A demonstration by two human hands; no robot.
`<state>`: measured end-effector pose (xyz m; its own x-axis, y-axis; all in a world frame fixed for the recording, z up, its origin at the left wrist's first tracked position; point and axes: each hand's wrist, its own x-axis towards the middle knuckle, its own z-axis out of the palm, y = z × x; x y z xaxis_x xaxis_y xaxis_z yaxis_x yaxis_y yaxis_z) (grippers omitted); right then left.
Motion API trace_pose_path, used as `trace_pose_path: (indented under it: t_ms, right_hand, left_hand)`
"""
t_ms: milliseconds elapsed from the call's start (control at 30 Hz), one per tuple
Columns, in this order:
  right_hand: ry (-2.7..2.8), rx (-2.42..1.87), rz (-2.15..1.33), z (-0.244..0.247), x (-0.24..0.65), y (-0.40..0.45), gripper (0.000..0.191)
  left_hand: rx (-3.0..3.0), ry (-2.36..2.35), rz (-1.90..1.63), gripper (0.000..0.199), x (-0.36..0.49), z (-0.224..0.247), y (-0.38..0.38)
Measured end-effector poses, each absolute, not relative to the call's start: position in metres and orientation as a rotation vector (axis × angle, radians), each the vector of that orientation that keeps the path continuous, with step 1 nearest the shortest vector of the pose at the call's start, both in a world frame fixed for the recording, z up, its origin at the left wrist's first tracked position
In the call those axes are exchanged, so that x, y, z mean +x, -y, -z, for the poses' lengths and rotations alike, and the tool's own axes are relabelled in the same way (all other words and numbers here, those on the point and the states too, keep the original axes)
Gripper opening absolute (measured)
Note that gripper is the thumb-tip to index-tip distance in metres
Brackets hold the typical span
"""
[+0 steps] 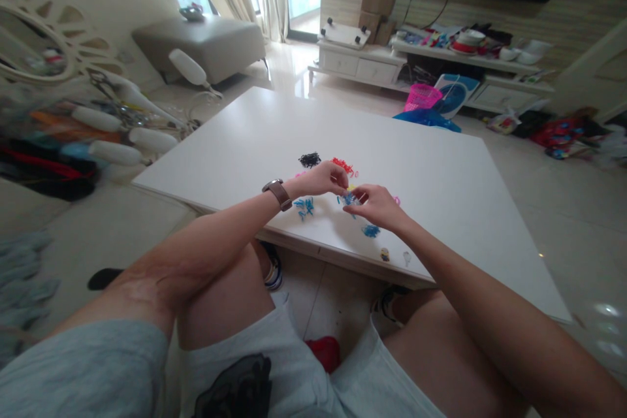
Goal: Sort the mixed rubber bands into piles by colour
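My left hand [326, 179], with a brown-strapped watch at the wrist, is held over the white table [416, 170]. Its fingers are pinched together, and anything between them is too small to make out. Facing it on the right, my right hand [373, 204] has its thumb and fingers curved around a small clump of blue and clear pieces [349, 198]; whether it grips them is unclear. Small piles lie around both hands: black pieces [309, 159], red pieces [343, 166], blue pieces on the left [304, 208] and darker blue pieces [371, 231]. Pink and yellow bits are partly hidden.
Near the table's front edge lie a small yellow-and-blue figure [385, 254] and a clear item [406, 258]. Lamp arms with white shades [189, 67] stand at the left. A pink basket [422, 97] and a blue bag [427, 119] are beyond the table.
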<state>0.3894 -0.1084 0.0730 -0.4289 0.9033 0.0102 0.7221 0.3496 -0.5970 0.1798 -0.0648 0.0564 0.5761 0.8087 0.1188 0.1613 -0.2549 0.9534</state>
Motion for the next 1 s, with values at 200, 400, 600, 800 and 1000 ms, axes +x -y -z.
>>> trace_pose_path:
  t_ms: [200, 400, 600, 800, 1000]
  right_hand:
    - [2.264, -1.428, -0.75, -0.071, 0.39, 0.107, 0.025]
    - [2.232, -1.401, -0.732, -0.069, 0.39, 0.107, 0.026]
    - [1.868, -1.214, -0.839, -0.076, 0.392, 0.102, 0.03]
    - [1.672, -1.181, -0.869, -0.084, 0.402, 0.094, 0.038]
    - [1.688, -1.213, -0.865, -0.08, 0.405, 0.092, 0.038]
  left_hand:
    - [1.773, -0.833, -0.748, 0.022, 0.178, -0.064, 0.063]
    - [1.636, -0.95, -0.615, 0.02, 0.171, -0.064, 0.064]
    - [1.386, -0.932, -0.715, 0.035, 0.175, -0.069, 0.067]
    - [1.766, -1.082, -0.655, 0.02, 0.165, -0.062, 0.055]
    - [2.19, -1.092, -0.333, 0.012, 0.179, -0.032, 0.066]
